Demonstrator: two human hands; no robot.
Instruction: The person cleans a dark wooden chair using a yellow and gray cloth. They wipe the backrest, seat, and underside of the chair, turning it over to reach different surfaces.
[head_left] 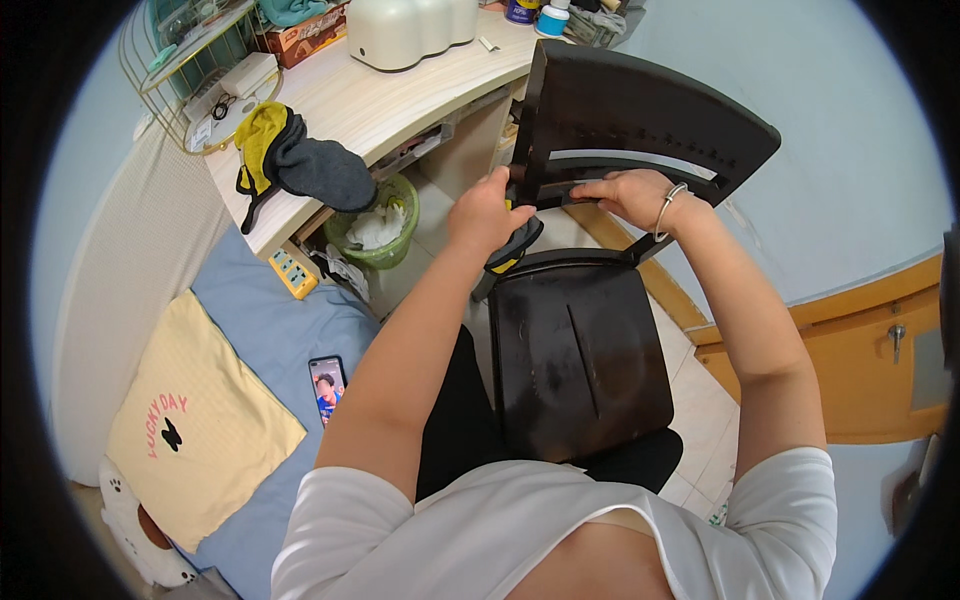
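The desk (400, 110) is the biggest, with a curvy front edge. Near it, right in front of the person, is a dark brown chair (650, 110). Its seat (585, 350) is on the near side and its back is on the far side. The long way of the back slants from high on the left to lower on the right. On the desk, a gold wire stand (250, 115) holds a small white box (248, 73) and a black cord (222, 105). By the desk edge, a green bin (403, 243) has crumpled white stuff (375, 228) inside (it looks like paper). A grey and yellow mitt (325, 172) lies on the desk, its round grey end pointing right, past the edge. The right hand (635, 198) is at the low bar of the chair back, fingers reaching left; I cannot tell how tightly it holds. The left hand (483, 213) is at the back's left post, and I cannot tell if it grips. A grey and yellow cloth piece (522, 240) pokes out just below it, slanting down to the left.
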